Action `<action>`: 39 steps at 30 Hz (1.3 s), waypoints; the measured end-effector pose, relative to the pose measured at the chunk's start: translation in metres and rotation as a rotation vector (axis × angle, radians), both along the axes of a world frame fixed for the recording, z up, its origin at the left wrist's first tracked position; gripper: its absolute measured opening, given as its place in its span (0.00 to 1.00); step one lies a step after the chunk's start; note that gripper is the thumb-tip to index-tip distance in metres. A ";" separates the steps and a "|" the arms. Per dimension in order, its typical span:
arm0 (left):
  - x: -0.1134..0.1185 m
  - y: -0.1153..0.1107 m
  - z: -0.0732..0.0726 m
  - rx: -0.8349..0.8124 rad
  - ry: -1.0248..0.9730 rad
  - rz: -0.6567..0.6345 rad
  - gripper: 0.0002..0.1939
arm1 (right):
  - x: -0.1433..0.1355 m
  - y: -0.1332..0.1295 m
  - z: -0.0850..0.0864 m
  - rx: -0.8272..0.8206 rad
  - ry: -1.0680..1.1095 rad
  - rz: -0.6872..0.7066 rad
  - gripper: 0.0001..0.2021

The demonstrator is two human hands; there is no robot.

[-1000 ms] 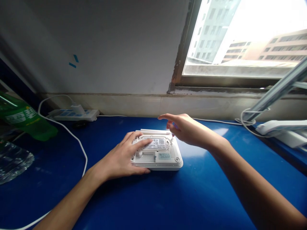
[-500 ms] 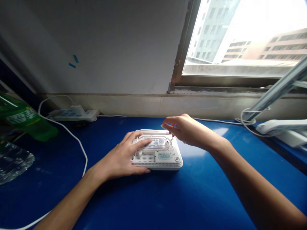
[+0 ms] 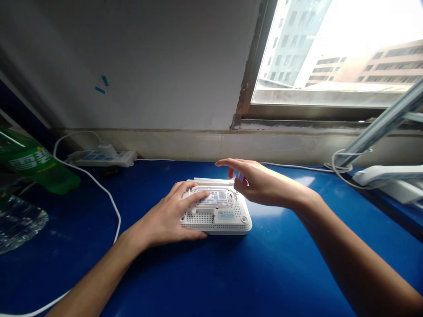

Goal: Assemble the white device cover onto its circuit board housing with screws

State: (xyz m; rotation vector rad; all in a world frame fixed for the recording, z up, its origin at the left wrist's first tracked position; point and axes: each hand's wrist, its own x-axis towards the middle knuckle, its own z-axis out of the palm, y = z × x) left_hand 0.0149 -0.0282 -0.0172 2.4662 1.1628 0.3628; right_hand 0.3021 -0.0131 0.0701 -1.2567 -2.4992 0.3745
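A white router (image 3: 231, 226) lies flat on the blue table, its vented underside with labels facing up. My left hand (image 3: 172, 211) grips the router's left end, thumb along the near edge and fingers over the top. Over the far right corner is my right hand (image 3: 256, 178), its index finger stretched to the left and the other fingers curled. Within them shows the purple-and-white handle of a small screwdriver (image 3: 240, 177); most of it, tip included, is hidden by the hand.
On the left stand a green bottle (image 3: 36, 163) and a clear plastic bottle (image 3: 21, 224). A white power strip (image 3: 124, 158) with a plugged-in charger lies by the wall, its white cable (image 3: 110, 198) running forward. At right are a metal bar (image 3: 380, 119) and a white device (image 3: 386, 174).
My right hand has shifted its grip at the router's corner: the index finger has stretched out to the left and the thumb has dropped. The left hand and router stay still.
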 end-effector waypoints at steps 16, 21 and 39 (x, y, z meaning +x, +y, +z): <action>0.001 0.000 0.000 0.001 0.012 0.004 0.48 | 0.005 0.004 -0.007 0.062 -0.008 0.019 0.33; 0.001 0.000 -0.001 0.009 0.004 0.002 0.48 | -0.003 0.002 -0.002 0.036 -0.024 -0.090 0.21; 0.000 -0.001 0.000 0.007 -0.010 0.000 0.48 | -0.003 0.001 0.000 0.000 -0.008 -0.059 0.21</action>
